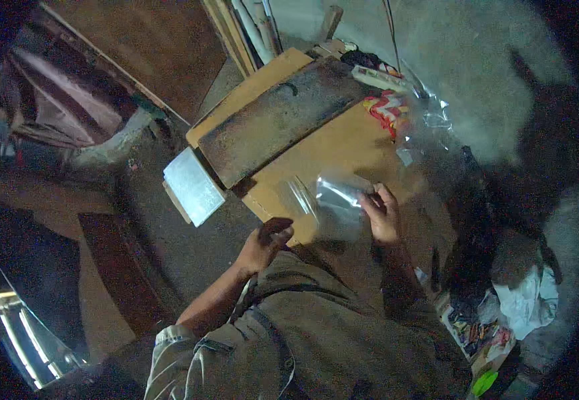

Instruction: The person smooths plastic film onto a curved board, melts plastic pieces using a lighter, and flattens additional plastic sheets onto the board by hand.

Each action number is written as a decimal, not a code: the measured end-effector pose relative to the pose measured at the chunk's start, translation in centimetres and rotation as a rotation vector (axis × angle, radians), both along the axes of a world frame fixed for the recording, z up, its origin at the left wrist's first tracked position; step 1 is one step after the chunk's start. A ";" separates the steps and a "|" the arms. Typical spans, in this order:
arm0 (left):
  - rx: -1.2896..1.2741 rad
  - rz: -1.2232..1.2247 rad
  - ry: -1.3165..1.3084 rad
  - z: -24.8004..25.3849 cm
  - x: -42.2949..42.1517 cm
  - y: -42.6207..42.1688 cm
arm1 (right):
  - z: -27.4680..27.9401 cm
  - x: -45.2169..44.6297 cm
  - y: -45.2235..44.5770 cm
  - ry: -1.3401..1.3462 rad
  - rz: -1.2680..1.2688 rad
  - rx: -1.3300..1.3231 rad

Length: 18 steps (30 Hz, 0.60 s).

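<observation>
A clear plastic bag [337, 212] hangs from my right hand [383, 212], whose thumb and fingers are pinched shut on its upper right edge. Light glares off the upper part of the plastic. To the left of the bag is my left hand [267, 244], with its fingers loosely bent and apart. I see nothing in it, though its fingertips are in shadow. Between the two hands, another shiny strip of clear plastic [301, 195] shows over the brown cardboard [333, 157].
A dark, worn board [279, 117] lies across the cardboard's far side. At its left end is a stack of pale sheets [195, 187]. A red and white wrapper [386, 110] lies at the far right. White crumpled plastic [529, 300] sits low on the right.
</observation>
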<state>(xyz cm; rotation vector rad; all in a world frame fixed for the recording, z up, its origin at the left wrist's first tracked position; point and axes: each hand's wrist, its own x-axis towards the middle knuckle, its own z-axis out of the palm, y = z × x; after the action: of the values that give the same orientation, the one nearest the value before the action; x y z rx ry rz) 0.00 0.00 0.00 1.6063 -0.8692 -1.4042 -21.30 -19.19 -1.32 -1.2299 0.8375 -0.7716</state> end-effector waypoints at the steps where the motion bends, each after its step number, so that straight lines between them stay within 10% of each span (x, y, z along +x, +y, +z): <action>1: -0.006 0.067 -0.031 1.7 -0.6 -1.1 | 1.2 0.3 0.3 0.061 0.024 -0.031; 15: -0.529 0.462 0.273 5.7 -1.2 -1.6 | 6.8 3.2 7.2 0.000 0.073 0.167; 18: -0.543 0.475 0.283 5.9 -1.2 -1.1 | 4.1 2.7 7.2 0.199 0.195 -0.289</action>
<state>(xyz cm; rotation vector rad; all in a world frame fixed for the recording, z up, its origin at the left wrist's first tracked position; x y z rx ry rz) -1.19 -1.14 5.88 1.0710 -0.5810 -0.9235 -18.60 -12.03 2.73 -1.6412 0.7694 -0.6328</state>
